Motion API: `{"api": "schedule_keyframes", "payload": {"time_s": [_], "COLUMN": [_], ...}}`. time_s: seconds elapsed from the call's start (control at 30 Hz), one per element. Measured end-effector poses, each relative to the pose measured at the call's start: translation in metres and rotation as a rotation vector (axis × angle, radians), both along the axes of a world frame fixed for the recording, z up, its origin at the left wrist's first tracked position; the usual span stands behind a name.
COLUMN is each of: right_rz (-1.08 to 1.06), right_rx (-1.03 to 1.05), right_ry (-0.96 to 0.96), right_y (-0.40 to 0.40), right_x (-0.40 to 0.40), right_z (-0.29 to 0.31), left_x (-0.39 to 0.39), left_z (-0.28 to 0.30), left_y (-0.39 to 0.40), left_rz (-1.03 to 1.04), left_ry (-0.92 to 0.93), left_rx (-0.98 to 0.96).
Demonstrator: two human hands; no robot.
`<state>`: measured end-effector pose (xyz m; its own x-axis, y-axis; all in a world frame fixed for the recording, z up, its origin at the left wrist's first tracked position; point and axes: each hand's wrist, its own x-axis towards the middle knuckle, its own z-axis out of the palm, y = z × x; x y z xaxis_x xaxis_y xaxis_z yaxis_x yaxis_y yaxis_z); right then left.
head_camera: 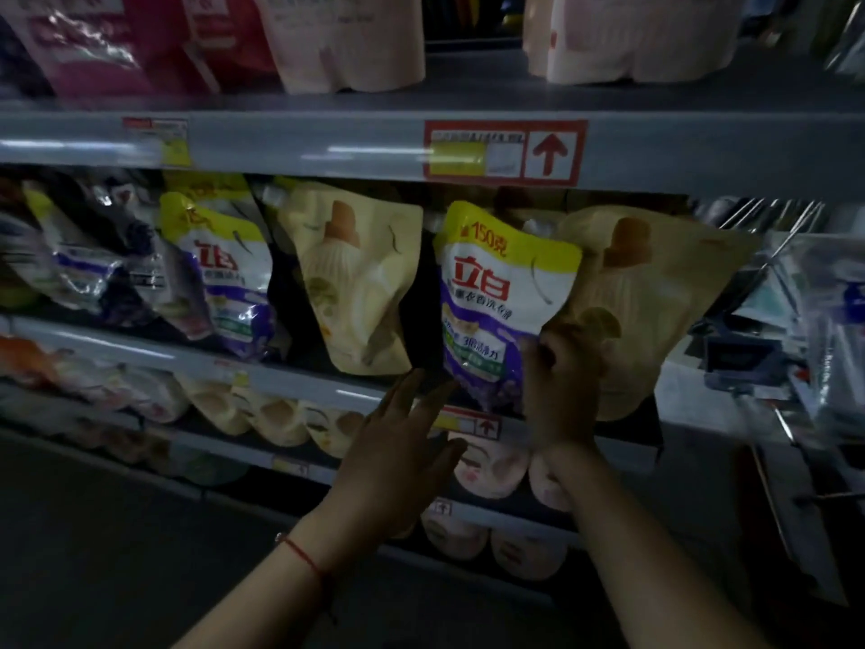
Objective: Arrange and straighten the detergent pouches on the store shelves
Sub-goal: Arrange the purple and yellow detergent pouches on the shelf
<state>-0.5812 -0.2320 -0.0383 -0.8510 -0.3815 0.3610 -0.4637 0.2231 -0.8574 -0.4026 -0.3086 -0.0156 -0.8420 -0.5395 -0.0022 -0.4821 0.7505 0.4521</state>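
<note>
A white, yellow and purple detergent pouch stands on the middle shelf, tilted a little to the left. My right hand grips its lower right edge, fingers curled round it. My left hand is open with straight fingers, its fingertips at the shelf lip just below the pouch's lower left corner. A cream pouch leans behind my right hand. Another cream pouch stands to the left, across a dark gap. Further left is a second purple and yellow pouch.
Pink and cream pouches fill the upper shelf. Rows of cream and pink pouches lie on the lower shelves. A red arrow price tag marks the upper shelf edge. Wire hooks with packets jut out at right.
</note>
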Motion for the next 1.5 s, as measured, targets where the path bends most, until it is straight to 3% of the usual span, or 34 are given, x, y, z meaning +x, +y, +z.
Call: {"api": "schedule_keyframes", "payload": {"time_s": [0.23,0.37,0.47,0.6,0.73,1.1,1.23,1.5], "right_rz": [0.021,0.026,0.024,0.126,0.252,0.390,0.557,0.862], "right_rx": [-0.208,-0.239,-0.217,-0.277,-0.355,-0.133,-0.053,0.111], "right_ry": [-0.165,-0.204,-0.236,-0.548,-0.843,-1.187,-1.296,-1.053], "right_y": [0.005,0.025,0.038,0.044,0.037,0.017,0.002,-0.033], "right_x": [0.053,0.096,0.134,0.184,0.235,0.316,0.348,0.372], "right_z": [0.050,0.078,0.090,0.098,0.096,0.054,0.029,0.012], "left_x": [0.042,0.058,0.074,0.094,0.135,0.275,0.314,0.353], "left_z": [-0.021,-0.031,-0.044,-0.059,-0.071,-0.083,-0.088,-0.086], "left_y": [0.008,0.018,0.022,0.017,0.008,0.000,0.000,-0.014], "left_rz": [0.073,0.248,0.260,0.310,0.176,0.458,0.633,0.716], "left_ry": [0.068,0.147,0.211,0.307,0.537,0.590,0.656,0.852], "left_rx": [0.361,0.852,1.195,1.642,1.894,1.829,1.771,1.578]}}
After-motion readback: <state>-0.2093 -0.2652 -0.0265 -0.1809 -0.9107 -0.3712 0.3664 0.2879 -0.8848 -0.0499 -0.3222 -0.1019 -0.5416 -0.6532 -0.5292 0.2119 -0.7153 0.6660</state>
